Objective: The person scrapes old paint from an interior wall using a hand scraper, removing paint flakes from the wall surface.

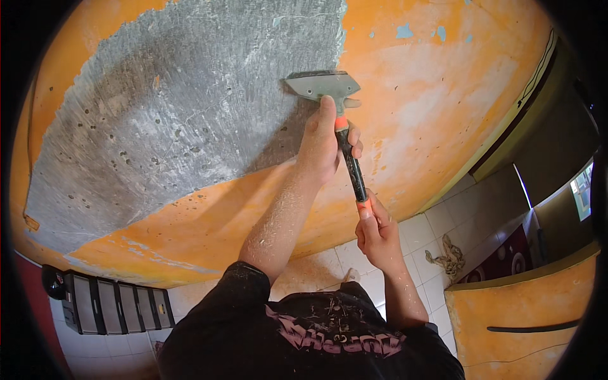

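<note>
A wide-bladed scraper (pixel 322 84) with a grey head and a black and orange handle is pressed up against the wall (pixel 405 95). Its blade lies where orange paint meets a large bare grey patch (pixel 209 82). My left hand (pixel 322 142) wraps the upper handle, with the thumb laid along the neck just below the head. Lower down, my right hand (pixel 380 240) grips the orange end of the handle. Pale dust and flakes speckle both forearms.
At lower left stands a black drawer unit (pixel 117 304) with a round black object (pixel 54 282) beside it. A crumpled cloth (pixel 446 258) lies on the white tiled floor (pixel 418 234). A low orange wall (pixel 525 316) stands at right, near a doorway.
</note>
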Demonstrator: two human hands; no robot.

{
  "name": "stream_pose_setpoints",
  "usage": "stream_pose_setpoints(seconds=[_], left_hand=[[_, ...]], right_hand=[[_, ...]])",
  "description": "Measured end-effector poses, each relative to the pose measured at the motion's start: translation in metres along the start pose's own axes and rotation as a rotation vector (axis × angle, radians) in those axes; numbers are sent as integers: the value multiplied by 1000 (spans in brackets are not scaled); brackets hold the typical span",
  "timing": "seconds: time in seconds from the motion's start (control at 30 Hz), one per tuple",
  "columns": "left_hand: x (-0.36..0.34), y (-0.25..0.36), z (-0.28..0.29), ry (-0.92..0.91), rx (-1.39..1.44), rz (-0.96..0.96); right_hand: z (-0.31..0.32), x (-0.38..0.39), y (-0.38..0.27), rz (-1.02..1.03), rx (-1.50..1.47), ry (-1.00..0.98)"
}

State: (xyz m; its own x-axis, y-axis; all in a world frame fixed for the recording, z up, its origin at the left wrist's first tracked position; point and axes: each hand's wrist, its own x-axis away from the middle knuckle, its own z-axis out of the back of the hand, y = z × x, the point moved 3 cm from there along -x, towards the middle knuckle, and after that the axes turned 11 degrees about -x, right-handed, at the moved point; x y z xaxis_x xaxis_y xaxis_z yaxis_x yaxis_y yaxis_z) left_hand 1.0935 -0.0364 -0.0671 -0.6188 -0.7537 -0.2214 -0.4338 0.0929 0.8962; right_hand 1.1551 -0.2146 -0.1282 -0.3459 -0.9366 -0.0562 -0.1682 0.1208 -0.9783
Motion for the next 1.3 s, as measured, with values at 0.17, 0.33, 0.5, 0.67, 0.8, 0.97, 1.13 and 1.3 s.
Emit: stream_pose_setpoints(seconds=[0.17,0.33,0.5,0.67,0.8,0.97,1.13,1.3], left_hand=[[26,-38,18,41,78,110],[-8,10,-7,-36,-87,24],[15,-14,3,-23,39,61],[4,-25,17,-99,49,11],[-17,40,-26,6,-54,-65],[18,-18,3,35,149,57],[-15,43,-25,4,-21,-29],[-3,25,-21,-39,-12,-26]], right_hand=[[1,22,40,-92,-49,12],[-3,0,0,22,-175,2],[-2,17,5,-21,-89,11],[2,8,15,-8,-27,12],[-7,-1,-43,36,-74,18],[-7,25,5,-33,-35,44],[-14,-8,-36,67,-176,-26],[-6,10,-30,19,-135,34]])
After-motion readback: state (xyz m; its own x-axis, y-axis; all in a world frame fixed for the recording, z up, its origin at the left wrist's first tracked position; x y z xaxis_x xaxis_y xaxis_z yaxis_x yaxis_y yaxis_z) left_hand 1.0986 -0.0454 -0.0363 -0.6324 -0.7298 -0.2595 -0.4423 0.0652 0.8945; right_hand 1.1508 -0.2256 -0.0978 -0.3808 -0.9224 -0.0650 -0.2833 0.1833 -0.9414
